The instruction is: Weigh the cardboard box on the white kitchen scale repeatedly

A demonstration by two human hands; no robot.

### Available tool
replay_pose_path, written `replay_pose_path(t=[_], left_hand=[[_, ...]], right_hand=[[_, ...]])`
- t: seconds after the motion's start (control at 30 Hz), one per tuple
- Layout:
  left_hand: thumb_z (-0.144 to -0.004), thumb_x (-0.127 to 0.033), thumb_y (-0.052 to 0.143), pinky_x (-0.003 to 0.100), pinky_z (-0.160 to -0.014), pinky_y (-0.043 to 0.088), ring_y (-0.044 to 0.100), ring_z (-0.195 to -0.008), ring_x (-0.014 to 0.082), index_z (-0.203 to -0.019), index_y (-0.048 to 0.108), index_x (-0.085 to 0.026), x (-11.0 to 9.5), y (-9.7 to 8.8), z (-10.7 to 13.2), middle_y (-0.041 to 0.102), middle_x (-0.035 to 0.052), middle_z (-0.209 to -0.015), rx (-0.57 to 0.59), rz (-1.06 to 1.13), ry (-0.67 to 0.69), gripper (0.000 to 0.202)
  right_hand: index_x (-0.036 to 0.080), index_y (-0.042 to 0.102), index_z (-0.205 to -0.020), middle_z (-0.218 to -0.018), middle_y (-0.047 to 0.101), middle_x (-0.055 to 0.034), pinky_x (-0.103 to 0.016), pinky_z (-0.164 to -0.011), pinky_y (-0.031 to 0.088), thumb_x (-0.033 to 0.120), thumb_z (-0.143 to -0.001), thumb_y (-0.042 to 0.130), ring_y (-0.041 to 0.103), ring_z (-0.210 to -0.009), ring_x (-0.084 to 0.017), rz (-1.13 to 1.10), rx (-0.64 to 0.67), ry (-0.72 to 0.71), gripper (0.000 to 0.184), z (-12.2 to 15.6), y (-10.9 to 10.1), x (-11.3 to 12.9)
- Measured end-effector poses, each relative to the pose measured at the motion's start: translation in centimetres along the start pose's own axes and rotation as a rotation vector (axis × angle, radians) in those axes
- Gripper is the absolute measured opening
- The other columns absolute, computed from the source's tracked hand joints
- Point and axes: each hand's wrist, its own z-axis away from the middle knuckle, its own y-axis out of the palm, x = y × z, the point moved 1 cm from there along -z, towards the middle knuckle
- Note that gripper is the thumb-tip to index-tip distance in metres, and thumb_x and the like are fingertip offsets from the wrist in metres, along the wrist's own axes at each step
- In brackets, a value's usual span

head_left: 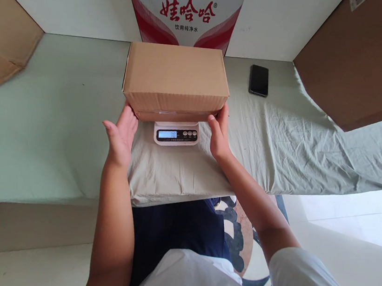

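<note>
Cloth-covered worktop (53, 143), and we've got the brown box (178, 72) up, left hand's (122, 137) grip spread apart at one corner, right hand's (219, 135) honestly can't tell, scale (177, 135) already lit underneath, just not hands-off yet.

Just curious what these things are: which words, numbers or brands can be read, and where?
"娃哈哈®": red, on the white-and-red carton.
"饮用纯净水": black, below that, same carton.
"7", then unclear: on the display of the scale.
Print around the scale's buttons: too small.
Label on the brown box at right: unreadable.
</note>
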Motion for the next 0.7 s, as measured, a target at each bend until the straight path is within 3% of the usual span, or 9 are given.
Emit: replay_pose_path(t=[0.37, 0.57, 0.7], left_hand=[[-0.084, -0.116, 0.019, 0.052, -0.151, 0.013, 0.025, -0.184, 0.0363, -0.172, 0.061, -0.031, 0.06, -0.1, 0.06, 0.04, 0.0118, -0.192, 0.009, -0.012, 0.017, 0.129], [-0.084, -0.116, 0.021, 0.052, -0.151, 0.014, 0.027, -0.183, 0.0355, -0.169, 0.064, -0.036, 0.07, -0.11, 0.09, 0.043, 0.0085, -0.191, 0.0, -0.006, 0.012, 0.125], [-0.082, -0.118, 0.022, 0.055, -0.151, 0.013, 0.025, -0.183, 0.0387, -0.169, 0.064, -0.034, 0.18, -0.11, 0.02, 0.042, 0.0113, -0.191, -0.016, -0.006, 0.002, 0.128]], right_hand=[[0.041, 0.035, -0.169, -0.182, 0.047, -0.0071, -0.063, -0.151, 0.032, 0.097, -0.092, 0.054, 0.041, -0.174, -0.036, -0.024, -0.025, 0.008, 0.098, 0.1, 0.09, -0.31], [0.041, 0.033, -0.169, -0.181, 0.047, -0.007, -0.062, -0.15, 0.034, 0.096, -0.094, 0.052, 0.043, -0.173, -0.035, -0.004, -0.025, 0.001, 0.095, 0.13, 0.08, -0.45], [0.04, 0.033, -0.17, -0.181, 0.047, -0.0078, -0.06, -0.149, 0.035, 0.094, -0.096, 0.051, 0.043, -0.173, -0.034, 0.008, -0.018, -0.019, 0.093, 0.21, 0.11, -0.49]])
